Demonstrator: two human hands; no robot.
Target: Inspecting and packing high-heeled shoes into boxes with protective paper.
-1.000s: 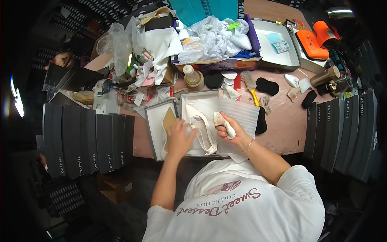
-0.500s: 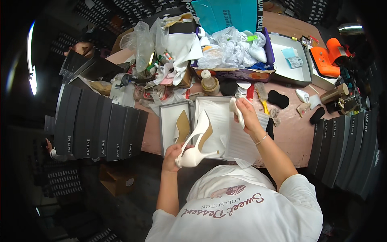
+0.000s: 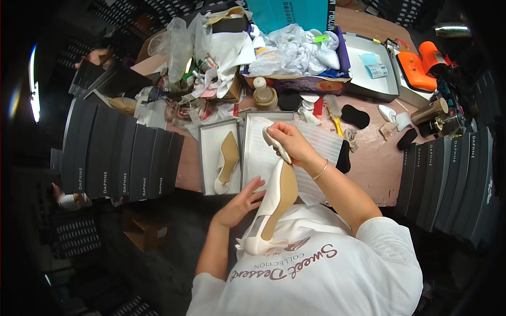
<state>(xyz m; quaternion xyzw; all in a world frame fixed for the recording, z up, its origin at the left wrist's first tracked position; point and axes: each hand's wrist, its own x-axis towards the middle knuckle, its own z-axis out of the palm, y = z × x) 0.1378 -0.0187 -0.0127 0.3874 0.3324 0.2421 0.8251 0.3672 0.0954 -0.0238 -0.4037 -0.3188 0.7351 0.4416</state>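
A white high-heeled shoe [image 3: 272, 197] with a tan sole stands toe-up in front of my shirt, its heel end low by my chest. My right hand [image 3: 293, 143] is closed on a folded white cloth [image 3: 276, 143] right at the shoe's toe. Whether those fingers also grip the toe I cannot tell. Beside the shoe's left side, my left hand [image 3: 236, 206] is open with fingers spread. A matching shoe [image 3: 227, 162] lies sole-up in the left part of a grey shoe box [image 3: 203, 158]. White tissue paper [image 3: 319, 145] spreads over the right part.
Stacks of dark shoe boxes stand at left [image 3: 113, 150] and right [image 3: 448, 174]. Behind are a purple carton [image 3: 316, 84] of plastic bags, a capped bottle [image 3: 263, 94], a yellow-handled brush [image 3: 335, 117], black pads [image 3: 355, 116] and an orange tool [image 3: 416, 71].
My left hand has let go of the shoe's heel end and spread its fingers. The shoe has moved toward me and turned sole outward. My right hand came left to its toe with the cloth.
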